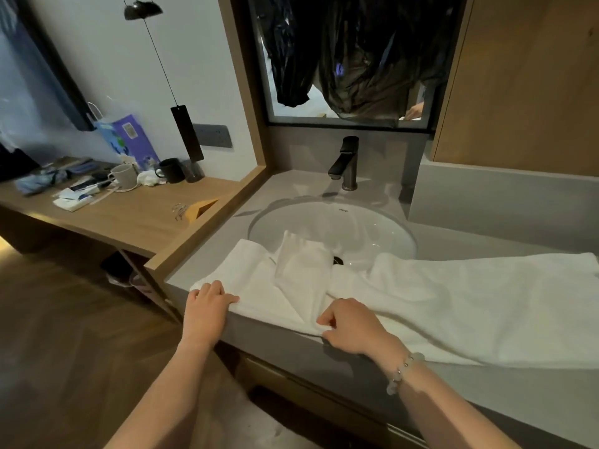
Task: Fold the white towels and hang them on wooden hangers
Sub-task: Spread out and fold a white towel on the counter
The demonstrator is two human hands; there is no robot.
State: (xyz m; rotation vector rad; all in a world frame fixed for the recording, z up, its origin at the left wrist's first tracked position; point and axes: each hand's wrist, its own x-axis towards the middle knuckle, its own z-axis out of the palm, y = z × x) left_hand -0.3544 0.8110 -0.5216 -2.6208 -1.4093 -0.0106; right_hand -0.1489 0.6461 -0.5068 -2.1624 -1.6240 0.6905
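The towel [453, 296] lies in a long rumpled band along the counter's [486, 400] front edge, from the front left corner out to the right edge. Its left part is doubled over, with one flap sagging into the basin [356, 228] just beside the drain [337, 260]. Whether this is a single towel or two overlapping I cannot tell. The left hand [207, 306] is at the front left corner, its fingers bent over the towel's end and holding it against the edge; the thumb is hidden. The right hand [350, 325] is at the middle of the front edge, its thumb and curled fingers pinching a fold of cloth. The step looks like squaring up a fold, with hanging not yet begun. Both grips sit right on the lip, so the likeliest slip is a pull toward the body dragging the cloth off onto the floor [64, 319]. The loose right half is held by nothing and could trail or skew, leaving the fold crooked. The sagging flap could pick up any water in the basin. The hangers [199, 208] lie on the desk [129, 222], well apart from the towel, so the fold may fall open while being carried there.
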